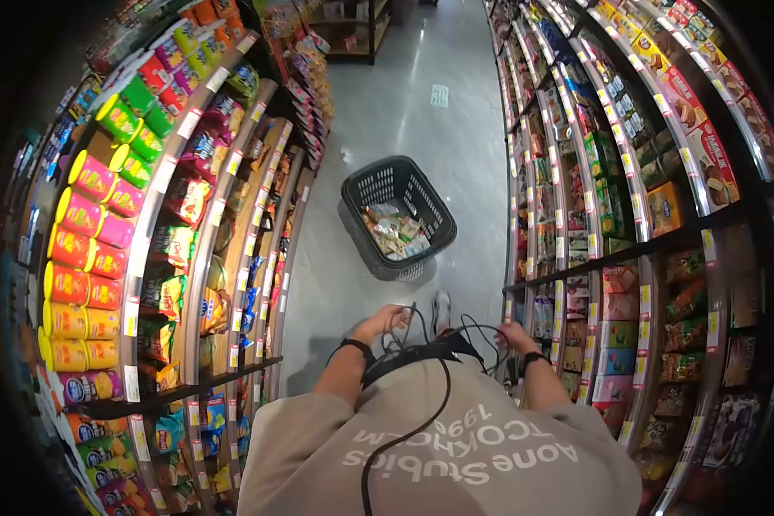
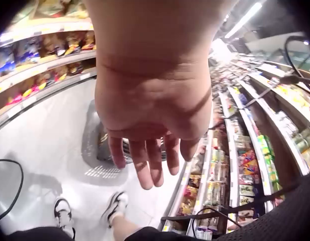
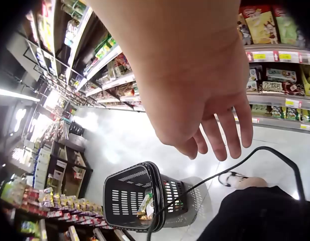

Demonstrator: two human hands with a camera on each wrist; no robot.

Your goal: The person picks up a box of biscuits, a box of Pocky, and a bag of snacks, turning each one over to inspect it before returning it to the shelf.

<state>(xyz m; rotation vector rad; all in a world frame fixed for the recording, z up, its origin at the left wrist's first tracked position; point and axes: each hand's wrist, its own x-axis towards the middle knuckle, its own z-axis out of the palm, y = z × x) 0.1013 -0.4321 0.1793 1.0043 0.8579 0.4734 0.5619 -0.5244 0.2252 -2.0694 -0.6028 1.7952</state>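
My left hand [image 1: 380, 323] hangs in front of the waist with nothing in it. The left wrist view has its palm showing and the fingers [image 2: 141, 168] loosely extended. On the other side of the body, my right hand [image 1: 516, 337] is also bare, its fingers [image 3: 227, 128] relaxed in the right wrist view. Thin black cables [image 1: 417, 320] loop around both hands and the waist. A dark grey slatted shopping basket [image 1: 357, 230] stands on the floor ahead, beyond both hands. Inside it lie several small packets [image 1: 394, 232].
Shelves of bright snack tubs [image 1: 89, 211] and bags line the left side. Packed shelves with boxes [image 1: 695, 129] and bags rise close on the right. Between them runs a grey tiled aisle floor [image 1: 404, 112]. A dark wooden rack [image 1: 348, 39] stands far ahead.
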